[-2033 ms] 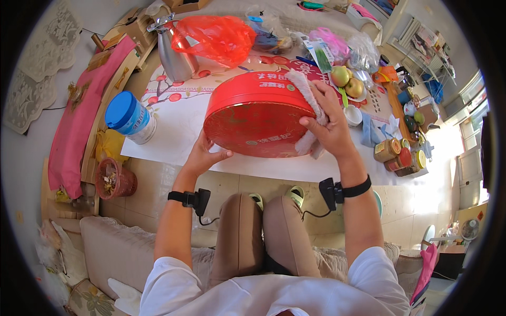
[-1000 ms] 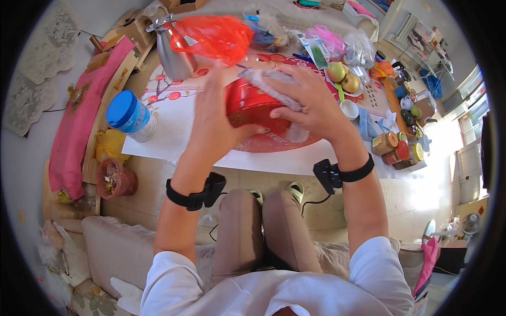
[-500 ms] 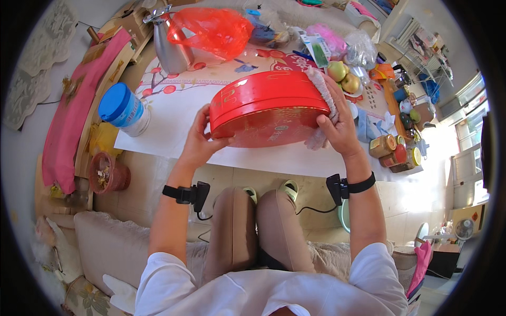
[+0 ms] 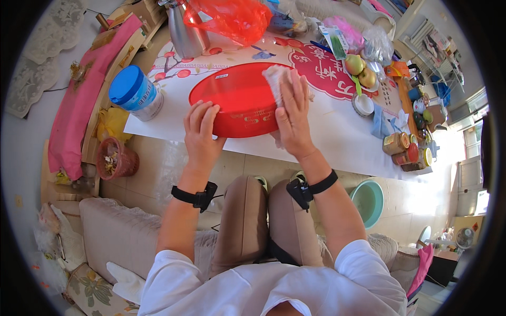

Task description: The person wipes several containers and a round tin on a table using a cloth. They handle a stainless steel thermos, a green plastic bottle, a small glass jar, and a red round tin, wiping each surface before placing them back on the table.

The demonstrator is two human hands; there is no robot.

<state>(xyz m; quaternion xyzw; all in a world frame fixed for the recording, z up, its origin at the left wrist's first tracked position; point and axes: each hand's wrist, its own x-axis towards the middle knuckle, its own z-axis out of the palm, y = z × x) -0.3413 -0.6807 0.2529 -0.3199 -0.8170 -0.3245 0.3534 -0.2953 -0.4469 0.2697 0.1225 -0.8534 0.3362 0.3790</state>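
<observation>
A round red box (image 4: pixel 237 92) is held up over the near part of the table, tilted toward me. Its upward side is plain red with a small pale label, and gold markings run along its near wall. My left hand (image 4: pixel 203 129) grips its left rim, fingers bent over the edge. At the right side, my right hand (image 4: pixel 295 118) is closed on a pale, fluffy cloth (image 4: pixel 275 79) and presses it against the box's rim and wall. Part of the cloth hangs below that hand.
A blue-lidded canister (image 4: pixel 134 95) stands at the left of the table (image 4: pixel 337 142). Behind are a steel jug (image 4: pixel 188 39) and a red plastic bag (image 4: pixel 232 18). Apples (image 4: pixel 354 64) and several jars (image 4: pixel 396 143) sit at the right. A green basin (image 4: pixel 368 203) is on the floor.
The box has turned over and come nearer and left, its patterned face no longer showing. My right hand and the cloth have moved left along its rim.
</observation>
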